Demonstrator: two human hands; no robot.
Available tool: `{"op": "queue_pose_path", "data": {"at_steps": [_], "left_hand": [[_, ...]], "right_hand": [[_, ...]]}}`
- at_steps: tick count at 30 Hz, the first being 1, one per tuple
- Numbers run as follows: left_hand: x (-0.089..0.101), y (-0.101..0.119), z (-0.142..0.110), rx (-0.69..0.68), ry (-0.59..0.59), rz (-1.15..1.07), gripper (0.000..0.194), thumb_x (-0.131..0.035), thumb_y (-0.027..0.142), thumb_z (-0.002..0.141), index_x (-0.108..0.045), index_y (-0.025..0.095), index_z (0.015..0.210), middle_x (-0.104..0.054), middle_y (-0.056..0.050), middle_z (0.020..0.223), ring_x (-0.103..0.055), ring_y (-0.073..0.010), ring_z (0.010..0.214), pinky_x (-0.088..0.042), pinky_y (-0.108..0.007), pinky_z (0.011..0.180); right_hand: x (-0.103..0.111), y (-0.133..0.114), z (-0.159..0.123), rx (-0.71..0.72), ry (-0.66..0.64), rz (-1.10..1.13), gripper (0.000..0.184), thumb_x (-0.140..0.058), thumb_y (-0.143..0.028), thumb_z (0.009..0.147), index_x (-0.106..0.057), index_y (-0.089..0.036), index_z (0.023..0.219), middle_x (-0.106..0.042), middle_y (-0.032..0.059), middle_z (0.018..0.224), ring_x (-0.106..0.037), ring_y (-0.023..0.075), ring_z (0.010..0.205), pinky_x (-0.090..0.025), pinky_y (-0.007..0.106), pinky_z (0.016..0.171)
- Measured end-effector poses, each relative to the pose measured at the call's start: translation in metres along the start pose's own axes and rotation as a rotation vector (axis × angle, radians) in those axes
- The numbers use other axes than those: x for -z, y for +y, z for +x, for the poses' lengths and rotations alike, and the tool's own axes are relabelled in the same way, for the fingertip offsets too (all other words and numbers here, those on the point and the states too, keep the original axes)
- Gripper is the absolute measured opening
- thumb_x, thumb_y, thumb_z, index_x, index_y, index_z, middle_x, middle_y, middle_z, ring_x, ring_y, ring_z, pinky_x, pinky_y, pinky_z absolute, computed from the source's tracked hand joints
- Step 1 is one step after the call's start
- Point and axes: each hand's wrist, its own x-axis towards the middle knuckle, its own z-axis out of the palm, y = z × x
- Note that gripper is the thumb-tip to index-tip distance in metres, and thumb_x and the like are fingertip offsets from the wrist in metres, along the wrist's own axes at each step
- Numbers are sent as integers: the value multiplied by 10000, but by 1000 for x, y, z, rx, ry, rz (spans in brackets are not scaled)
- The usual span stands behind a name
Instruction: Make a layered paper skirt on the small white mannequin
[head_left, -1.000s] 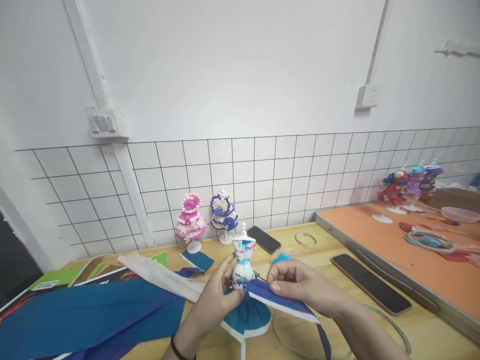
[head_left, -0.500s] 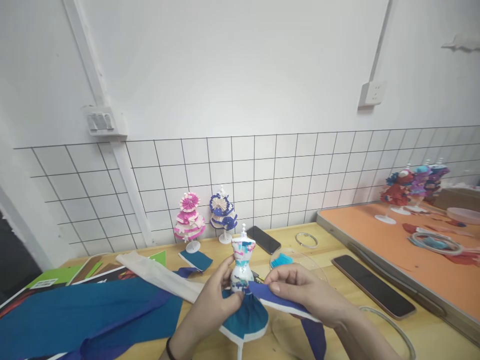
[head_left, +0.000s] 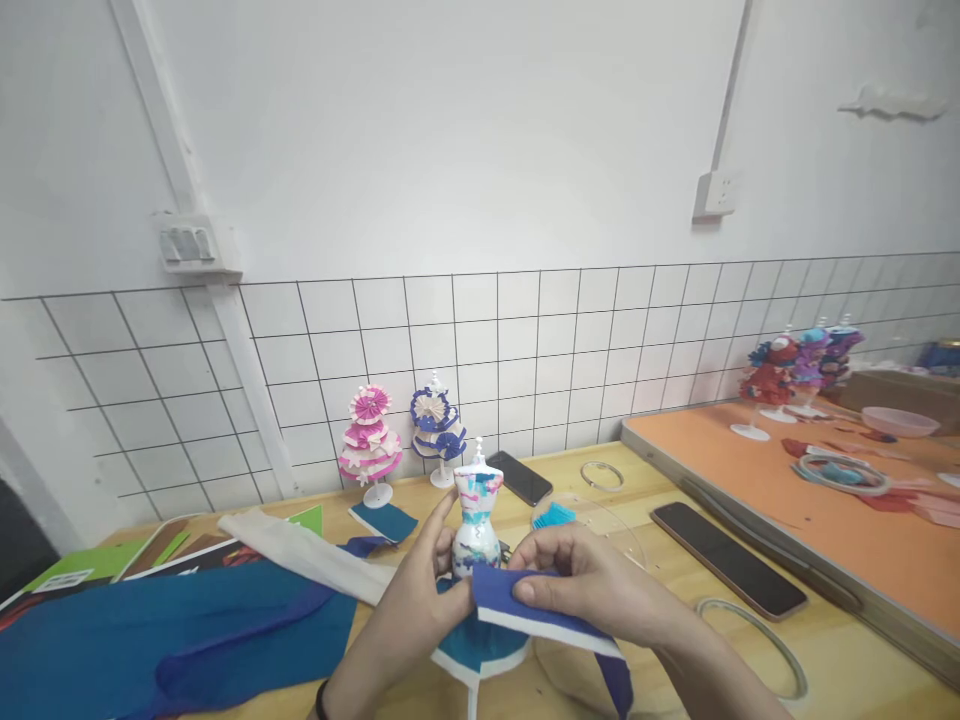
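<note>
A small white dress form [head_left: 478, 510], streaked with pink, blue and turquoise, stands upright between my hands. Around its lower part flares a teal skirt [head_left: 472, 655] with a white edge. My left hand [head_left: 420, 595] is closed round the form's left side at the waist, its thumb at the end of the purple strip. Pinched between the thumb and fingers of my right hand [head_left: 577, 580] is a purple fabric strip [head_left: 495, 590] with a white border. The strip lies across the front of the waist, over the top of the skirt, and its other end hangs down at right.
Teal fabric [head_left: 187, 630] and a white cloth strip [head_left: 307, 555] lie at left. Behind stand a pink dressed form [head_left: 371, 440] and a purple one [head_left: 439, 425]. Two phones, a dark one [head_left: 521, 478] and another [head_left: 731, 560], rest on the wood beside an orange mat [head_left: 705, 460].
My right hand has brought the purple strip leftward across the front of the form, so it now covers the skirt's top. The camera view has shifted slightly to the right.
</note>
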Motion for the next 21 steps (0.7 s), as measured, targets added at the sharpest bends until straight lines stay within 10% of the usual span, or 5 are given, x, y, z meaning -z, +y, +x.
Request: {"op": "queue_pose_path", "data": {"at_steps": [21], "left_hand": [[6,6,-3,-47,11,28,837,-548,203,789,-7,223,1427,-588,-81,1078,-561,-190,938,-418,-337,866]], "right_hand": [[-26,-14,-10,201,321,-687,137,-541,-302,836,-553,-192,756,-608,-9,730,-539,131,679,-390,226,619]]}}
